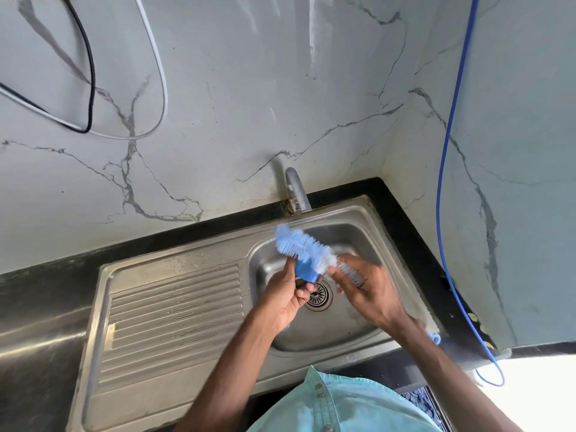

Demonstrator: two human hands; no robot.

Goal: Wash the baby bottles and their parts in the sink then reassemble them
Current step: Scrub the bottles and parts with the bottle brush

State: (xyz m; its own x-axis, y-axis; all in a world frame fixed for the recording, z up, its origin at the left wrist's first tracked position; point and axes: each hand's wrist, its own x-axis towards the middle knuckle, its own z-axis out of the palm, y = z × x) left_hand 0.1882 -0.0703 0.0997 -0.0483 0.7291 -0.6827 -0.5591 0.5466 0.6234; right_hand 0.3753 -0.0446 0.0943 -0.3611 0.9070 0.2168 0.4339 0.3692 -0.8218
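Note:
Over the steel sink [358, 325], my left hand [285, 293] grips a small blue bottle part [307, 271] between thumb and fingers. My right hand [366, 291] holds the handle of a blue-and-white bottle brush [304, 244]. The bristle head lies across the blue part and points up and left, toward the tap [297, 190]. The brush is blurred. No water runs from the tap. No bottle body is in view.
A ribbed draining board [174, 313] lies left of the basin, with the drain [319, 296] below my hands. A blue object [434, 336] peeks out at the sink's right rim. A blue cable [448, 213] hangs down the right wall. Black countertop [414, 232] surrounds the sink.

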